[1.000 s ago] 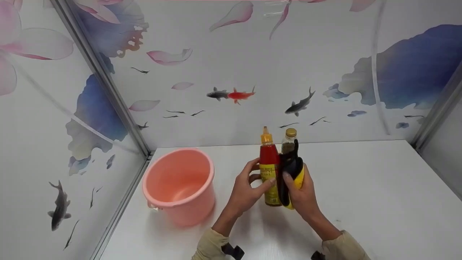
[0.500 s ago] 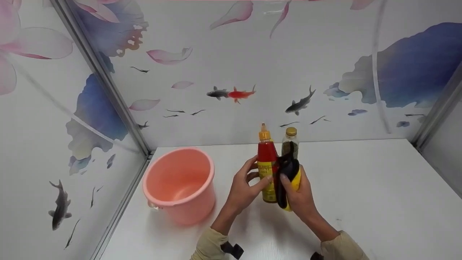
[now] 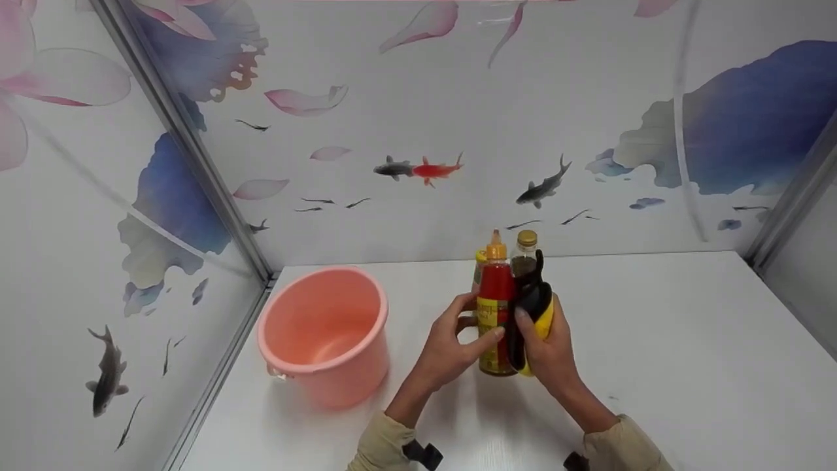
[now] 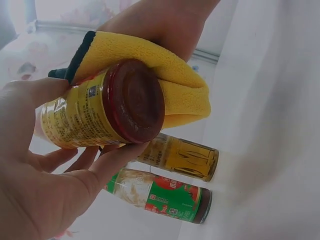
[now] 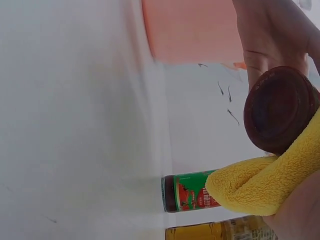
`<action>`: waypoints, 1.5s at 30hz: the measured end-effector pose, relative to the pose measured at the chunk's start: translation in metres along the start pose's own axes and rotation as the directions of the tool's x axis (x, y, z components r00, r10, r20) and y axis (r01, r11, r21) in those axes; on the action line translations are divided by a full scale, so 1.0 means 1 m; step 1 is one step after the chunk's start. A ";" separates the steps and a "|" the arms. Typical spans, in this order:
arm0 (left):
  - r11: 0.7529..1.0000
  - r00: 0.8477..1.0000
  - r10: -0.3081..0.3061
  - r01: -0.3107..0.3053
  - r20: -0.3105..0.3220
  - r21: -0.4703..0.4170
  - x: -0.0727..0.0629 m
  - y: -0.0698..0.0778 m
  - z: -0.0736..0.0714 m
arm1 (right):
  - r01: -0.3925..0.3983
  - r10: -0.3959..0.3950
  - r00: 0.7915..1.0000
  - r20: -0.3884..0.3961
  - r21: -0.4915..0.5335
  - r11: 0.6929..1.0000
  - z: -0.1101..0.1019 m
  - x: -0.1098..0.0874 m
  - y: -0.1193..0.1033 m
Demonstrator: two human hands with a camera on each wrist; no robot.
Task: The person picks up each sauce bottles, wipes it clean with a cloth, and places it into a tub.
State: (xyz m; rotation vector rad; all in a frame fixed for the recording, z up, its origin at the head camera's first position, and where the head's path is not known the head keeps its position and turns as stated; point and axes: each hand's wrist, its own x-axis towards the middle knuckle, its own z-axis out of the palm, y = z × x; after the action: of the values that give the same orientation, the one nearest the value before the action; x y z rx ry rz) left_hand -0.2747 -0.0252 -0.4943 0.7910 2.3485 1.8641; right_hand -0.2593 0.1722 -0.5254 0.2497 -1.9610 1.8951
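Observation:
My left hand (image 3: 451,343) grips a squeeze bottle (image 3: 497,281) of red sauce with an orange nozzle cap and yellow label. It is held up off the table, its dark base (image 4: 135,102) facing the left wrist camera. A folded cloth (image 3: 544,322), yellow one side and black the other, is held in my right hand (image 3: 554,356) against the bottle's right side. Behind stand a gold-capped glass bottle (image 3: 527,245) of amber liquid and a green-labelled bottle (image 4: 172,197); in the head view the squeeze bottle and cloth partly hide both.
A pink bucket (image 3: 350,386) stands on the white table (image 3: 686,353), left of my hands. Nothing shows inside it. A printed wall panel (image 3: 444,222) rises along the table's back edge, and metal-framed side panels stand left and right.
The squeeze bottle shifts slightly left, then back right, with both hands following. The cloth moves along with it. The green-labelled bottle's top now shows behind on the left. The bucket stays put.

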 end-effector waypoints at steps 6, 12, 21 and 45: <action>1.000 0.996 -0.018 0.016 0.086 0.025 -0.002 0.000 0.000 | -0.020 0.020 1.000 -0.016 0.009 1.000 -0.003 0.002 -0.003; 0.999 0.993 -0.003 -0.003 0.118 0.053 -0.002 -0.002 0.000 | -0.016 0.016 1.000 -0.023 0.003 1.000 -0.004 0.002 -0.003; 0.997 0.999 -0.009 0.006 0.039 0.074 -0.002 -0.002 0.004 | -0.007 0.008 1.000 -0.017 0.016 1.000 -0.004 0.002 -0.003; 0.998 0.989 -0.033 0.024 -0.145 -0.063 0.001 0.001 0.003 | -0.025 0.025 1.000 0.017 0.024 0.999 0.008 -0.006 0.003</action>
State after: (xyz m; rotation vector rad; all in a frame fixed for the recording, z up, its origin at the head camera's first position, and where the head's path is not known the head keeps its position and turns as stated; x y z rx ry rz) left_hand -0.2741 -0.0222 -0.4944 0.6320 2.3570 2.0367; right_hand -0.2559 0.1634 -0.5303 0.2500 -1.9614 1.9395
